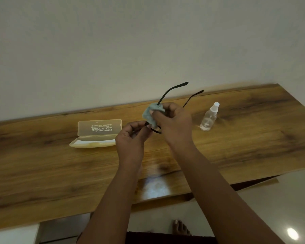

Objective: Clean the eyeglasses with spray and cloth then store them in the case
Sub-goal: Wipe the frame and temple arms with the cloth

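Two hands raised over a wooden table (236,147), both busy with black-framed eyeglasses (163,97). Left hand (130,138): fingers curled, pinching the frame at its near left corner. Right hand (174,124): fingers bunched round a pale blue cloth (152,113), pressing it against the front of the glasses, over a lens. Cloth crumpled, covering most of the frame's front; only a dark arc of rim shows beneath it, between the two hands. Both temple arms unfolded, angled up and away toward the wall (148,41), the farther tips showing against it. Glasses held in the air, clear of the tabletop. To the left, on the table: translucent yellowish case (97,134), open, lid tipped back with printed lettering on it, tray part nearest the left hand; something white lies inside, cannot tell what. To the right, well apart from the hands: small clear spray bottle (209,118), upright, white nozzle on top, a little liquid in the bottom. Glossy patch of reflected light on the table's near edge. Below the table, a bare foot (180,228) on a shiny pale floor (271,199).
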